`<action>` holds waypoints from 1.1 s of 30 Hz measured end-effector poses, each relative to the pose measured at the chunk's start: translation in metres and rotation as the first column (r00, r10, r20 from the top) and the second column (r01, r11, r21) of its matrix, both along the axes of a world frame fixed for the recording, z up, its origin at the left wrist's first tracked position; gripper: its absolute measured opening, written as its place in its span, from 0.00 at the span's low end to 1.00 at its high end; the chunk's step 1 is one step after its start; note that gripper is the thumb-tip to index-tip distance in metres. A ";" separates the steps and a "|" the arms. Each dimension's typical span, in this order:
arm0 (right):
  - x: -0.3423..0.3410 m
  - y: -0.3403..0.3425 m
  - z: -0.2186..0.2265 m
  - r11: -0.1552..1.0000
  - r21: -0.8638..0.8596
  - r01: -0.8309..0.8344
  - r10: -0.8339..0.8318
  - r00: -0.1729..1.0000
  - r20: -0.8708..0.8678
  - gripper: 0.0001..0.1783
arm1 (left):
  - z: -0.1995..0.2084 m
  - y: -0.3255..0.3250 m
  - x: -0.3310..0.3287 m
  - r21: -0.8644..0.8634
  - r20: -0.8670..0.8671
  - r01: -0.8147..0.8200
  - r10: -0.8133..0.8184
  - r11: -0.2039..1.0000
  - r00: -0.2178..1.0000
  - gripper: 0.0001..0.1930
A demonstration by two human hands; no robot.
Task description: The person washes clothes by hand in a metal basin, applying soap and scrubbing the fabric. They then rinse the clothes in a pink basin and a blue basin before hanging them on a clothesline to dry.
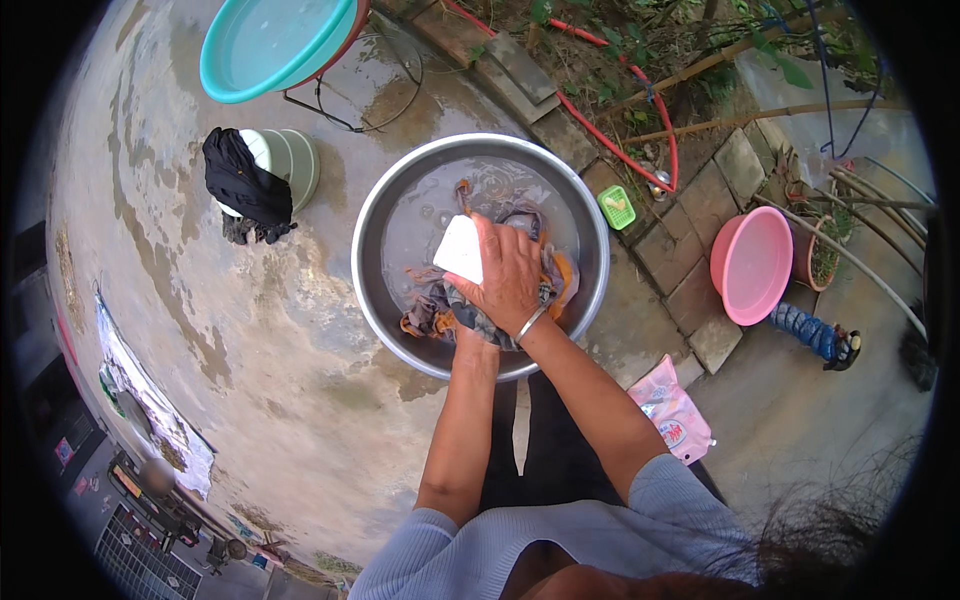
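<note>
A wide metal basin (pixel 365 290) of cloudy water stands before me, with a soaked bundle of grey and orange cloth (pixel 430 310) in it. My right hand (pixel 510 270), a silver bangle at its wrist, is closed round a white block (pixel 459 250) with rounded corners, pressed over the cloth. Whether the block is soap or a brush back, I cannot tell. My left hand (pixel 474 338) reaches into the basin beneath the right one; its fingers are hidden by cloth and the right hand.
A green soap dish (pixel 617 207) lies right of the basin, beside a red hose (pixel 672 150). Farther right is a pink basin (pixel 735 265). At the left stand a pale bucket (pixel 298 165) draped with dark cloth (pixel 240 170) and a turquoise basin (pixel 225 88). A pink pouch (pixel 670 405) lies near my right arm.
</note>
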State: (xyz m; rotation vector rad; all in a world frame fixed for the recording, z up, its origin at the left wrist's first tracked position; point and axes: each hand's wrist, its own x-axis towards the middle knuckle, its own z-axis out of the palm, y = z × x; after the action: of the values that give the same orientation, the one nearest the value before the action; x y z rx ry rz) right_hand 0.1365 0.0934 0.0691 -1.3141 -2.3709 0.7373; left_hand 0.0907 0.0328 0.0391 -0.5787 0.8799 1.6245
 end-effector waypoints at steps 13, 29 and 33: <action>0.011 -0.039 0.025 0.989 -0.009 -0.145 0.141 0.972 -0.186 0.44 | -0.012 -0.022 -0.013 0.168 0.033 0.060 -0.066 0.984 0.997 0.22; 0.032 -0.090 0.005 0.841 -0.529 0.111 -0.396 0.792 -0.464 0.47 | -0.024 -0.009 -0.028 0.309 -0.131 0.085 -0.046 0.947 0.990 0.21; 0.016 -0.037 0.004 0.930 -0.323 0.176 -0.300 0.870 -0.390 0.46 | 0.000 -0.002 -0.009 0.117 -0.393 0.165 -0.107 0.979 0.913 0.20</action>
State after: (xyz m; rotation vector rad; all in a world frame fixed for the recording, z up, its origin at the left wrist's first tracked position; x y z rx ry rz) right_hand 0.1530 0.0562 0.0732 -1.3486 -1.7586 1.1779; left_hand 0.0814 0.0305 0.0390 -0.0863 1.0496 1.6851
